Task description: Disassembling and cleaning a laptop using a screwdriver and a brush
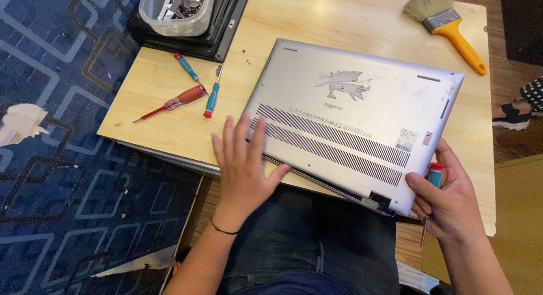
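A silver laptop point(362, 103) lies upside down on a light wooden board point(158, 97), its vented bottom cover facing up. My left hand point(244, 165) rests flat with fingers spread on the laptop's near left corner. My right hand point(447, 196) grips the near right corner and also holds a small screwdriver point(434, 173) with a blue handle and red cap, its shaft pointing down. The near edge of the cover looks slightly lifted from the body.
Three screwdrivers lie left of the laptop: a red one point(175, 102) and two blue ones point(212, 97) point(185, 66). A clear tub of parts point(176, 11) sits on a black device at the back. A yellow-handled brush point(447, 24) lies far right. Another person's foot point(517, 111) is at the right edge.
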